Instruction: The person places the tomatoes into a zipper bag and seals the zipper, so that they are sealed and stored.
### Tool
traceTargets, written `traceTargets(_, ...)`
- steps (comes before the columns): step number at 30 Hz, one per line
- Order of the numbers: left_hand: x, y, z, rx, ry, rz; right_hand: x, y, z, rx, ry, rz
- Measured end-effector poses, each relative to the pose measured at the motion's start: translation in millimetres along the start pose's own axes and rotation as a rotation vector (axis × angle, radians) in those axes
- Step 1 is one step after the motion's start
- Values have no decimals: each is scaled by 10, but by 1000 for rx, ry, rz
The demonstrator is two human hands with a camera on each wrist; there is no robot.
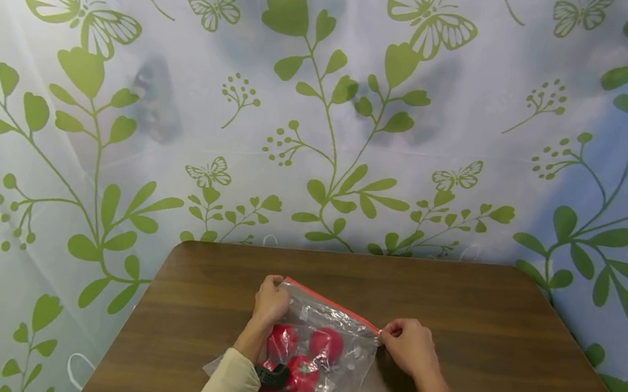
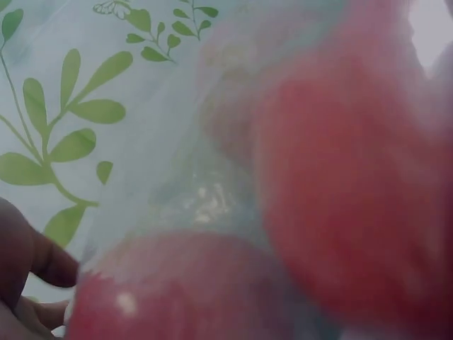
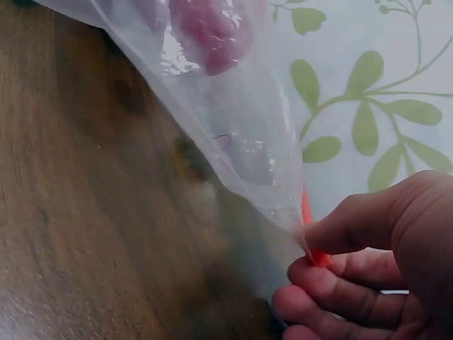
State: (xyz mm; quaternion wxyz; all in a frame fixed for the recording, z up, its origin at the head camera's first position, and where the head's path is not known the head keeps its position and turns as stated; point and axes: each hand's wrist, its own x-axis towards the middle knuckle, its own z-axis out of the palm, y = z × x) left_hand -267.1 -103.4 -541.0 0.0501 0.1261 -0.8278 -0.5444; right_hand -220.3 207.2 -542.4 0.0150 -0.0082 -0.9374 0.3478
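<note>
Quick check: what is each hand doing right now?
Left hand: pinches the left corner of the bag.
Right hand: pinches its right corner at the red strip.

Both hands (image 1: 272,299) (image 1: 409,345) forward, fingers (image 3: 333,282) apparently pinched (curled).

- A small staged recording corner, more like a makeshift set than a lived-in room; what kind of building it belongs to cannot be told.
- A brown wood-grain table (image 1: 482,327) with rounded corners stands pushed up against the backdrop.
- The backdrop is a thin, translucent white plastic sheet (image 1: 182,104) printed with green leaves, vines and butterflies; it hangs behind and along both sides of the table.
- Blurred dark shapes show faintly through the sheet, so it works as a curtain or screen, not a solid wall.
- At the right edge the sheet takes on a bluish tint.
</note>
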Motion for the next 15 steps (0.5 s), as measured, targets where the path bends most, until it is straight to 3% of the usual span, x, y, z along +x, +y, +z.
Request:
traceTargets(4, -63, 67, -146, 109, -2, -4, 12, -11, -56, 9, 13, -40)
traceTargets(6, -180, 216, -296, 125, -30, 3, 5, -21, -136, 12, 35, -73)
traceTargets(12, -304, 342, -810, 226, -103, 182, -38, -67, -474, 3, 183, -248)
traceTargets(15, -400, 413, -1107, 268, -75, 230, -71, -80, -636, -44, 282, -340)
